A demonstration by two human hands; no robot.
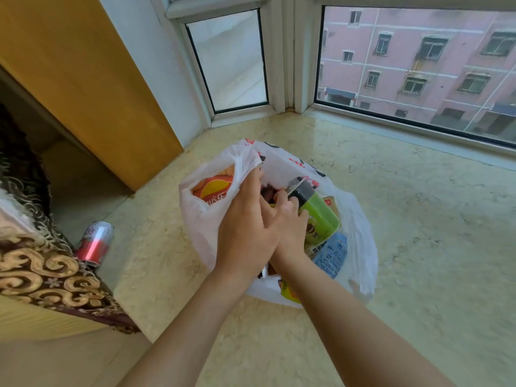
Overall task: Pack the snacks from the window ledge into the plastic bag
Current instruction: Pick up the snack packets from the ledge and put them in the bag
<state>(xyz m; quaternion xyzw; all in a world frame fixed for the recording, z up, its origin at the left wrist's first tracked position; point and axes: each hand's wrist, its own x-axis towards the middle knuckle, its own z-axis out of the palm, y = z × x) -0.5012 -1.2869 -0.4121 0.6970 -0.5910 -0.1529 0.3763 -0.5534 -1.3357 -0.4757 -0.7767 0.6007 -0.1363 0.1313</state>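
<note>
A white plastic bag (360, 247) sits open on the marble window ledge (405, 247). Inside it I see a red and yellow chip packet (213, 189) at the left, a green canister with a dark lid (321, 216), a blue packet (331, 256) and a yellow packet (289, 291). My left hand (245, 227) reaches over the bag's left side and pinches its rim near the top. My right hand (290, 227) is down inside the bag, fingers curled against the green canister. My hands hide what lies under them.
A red and silver drink can (95, 243) stands at the ledge's left edge beside a patterned brown and gold cloth (50, 272). A yellow wooden panel (83, 79) rises at the left. Window frames (279, 65) bound the ledge at the back.
</note>
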